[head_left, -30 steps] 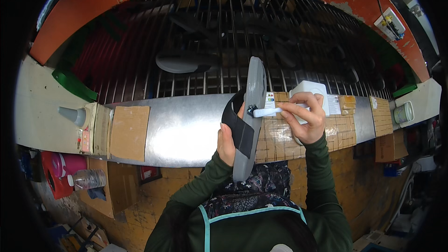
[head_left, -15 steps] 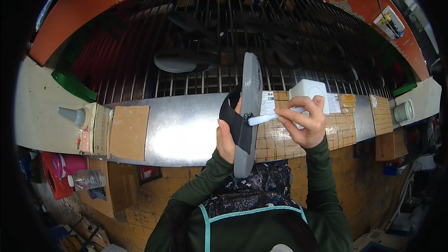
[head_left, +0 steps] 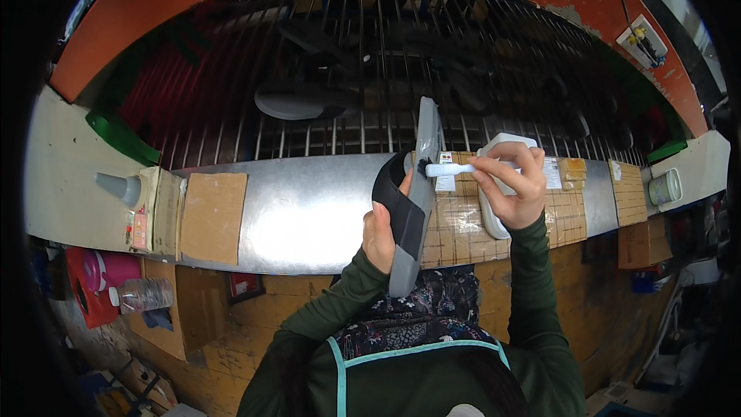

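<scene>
My left hand (head_left: 378,238) is closed around the black strap of a grey-soled slide sandal (head_left: 429,131), fingers passing inside the strap. The sandal stands on edge, toe to heel running away from me. In my right hand (head_left: 521,189), a white-handled brush (head_left: 454,170) is pinched between thumb and fingers. Its dark tip meets the edge of the sole near the strap. A white plastic container (head_left: 491,212) shows behind my right hand, partly hidden by it; whether the hand touches it I cannot tell.
Beyond the metal ledge (head_left: 309,216) lies a rack of metal bars (head_left: 231,127) with a grey sandal (head_left: 297,100) and other dark footwear. Cardboard (head_left: 455,235) covers part of the ledge. A grey cone (head_left: 120,187) stands left; a pale cup (head_left: 665,187) stands right.
The sandal has tilted, its far end shifting right and nearer. The brush has moved up and right along with it. The white container now appears longer and lower beside my right hand.
</scene>
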